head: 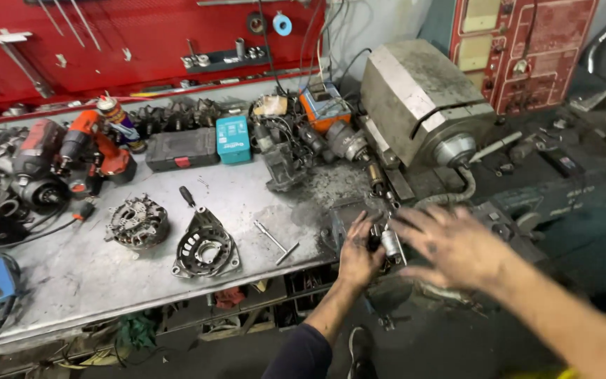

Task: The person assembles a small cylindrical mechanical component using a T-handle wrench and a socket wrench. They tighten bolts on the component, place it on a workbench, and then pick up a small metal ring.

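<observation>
Your left hand [359, 254] is closed around a small dark part with a silvery cylinder [390, 243] standing roughly upright at the right edge of the tabletop [92, 270]. Your right hand [450, 242] hovers just to its right, fingers spread and holding nothing, so the cylinder lies to that hand's left, between the two.

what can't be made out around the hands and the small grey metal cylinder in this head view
- Small grey metal cylinder: its lower end and mounting are hidden by the left hand.
- Right hand: motion-blurred, so any contact with the cylinder is unclear.
- Dark clamp-like block at the bench edge: mostly covered by the left hand.
- Left hand's grip: fingertips hidden among dark parts.
</observation>
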